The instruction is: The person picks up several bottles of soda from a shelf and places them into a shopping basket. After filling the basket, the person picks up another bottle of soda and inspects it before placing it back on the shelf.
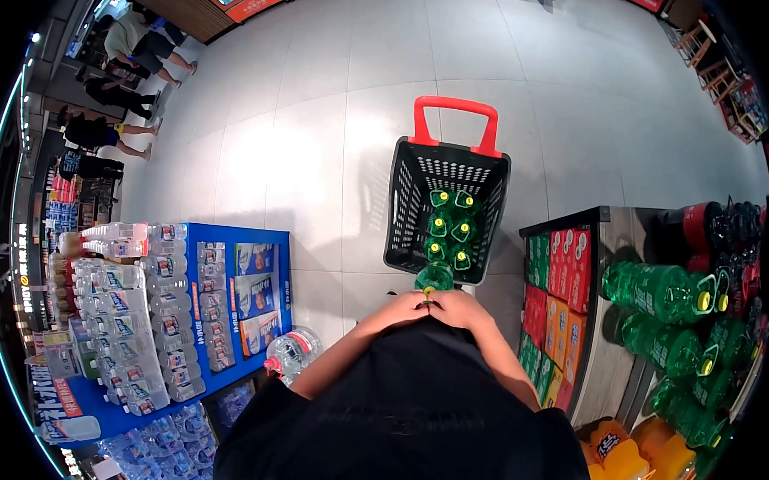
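In the head view, the left hand [404,307] and the right hand [457,309] meet at the neck of a green bottle [435,276], their fingers curled closed around the handle area below its yellow cap [429,293]. The undersides of the fingers are hidden, so how each one grips cannot be made out. The bottle is at the near end of a black shopping basket [398,198] with a raised red handle [456,103]; its lower part is foreshortened, and whether it touches the basket is unclear. Inside, six yellow-capped bottles [464,219] stand in two columns, their bases out of sight. A dark shirt [394,412] fills the bottom and is cut off by the frame. A clear bottle [301,350] beside the left forearm is partly covered by it. At right, green bottles on a shelf [657,290] fade toward the dark lens edge.
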